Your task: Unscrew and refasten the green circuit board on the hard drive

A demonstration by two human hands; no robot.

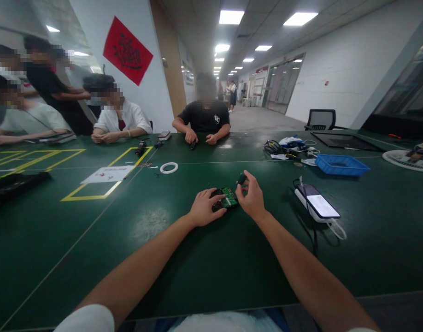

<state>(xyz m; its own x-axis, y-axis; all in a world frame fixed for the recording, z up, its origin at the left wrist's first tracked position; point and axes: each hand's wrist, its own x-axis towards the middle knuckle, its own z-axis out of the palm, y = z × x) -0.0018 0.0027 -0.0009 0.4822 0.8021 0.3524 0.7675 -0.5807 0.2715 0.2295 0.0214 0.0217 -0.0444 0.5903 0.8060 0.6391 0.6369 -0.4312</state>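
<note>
On the green table, my left hand lies across the left side of the circuit board; whether it clasps or merely presses, I cannot tell, and too little pressure could let the board skid. My right hand pinches a short dark handle just beside it; a slack pinch could drop it onto the board.

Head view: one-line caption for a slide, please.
Left hand on a green circuit board, right hand holding a small dark-green tool.
</note>
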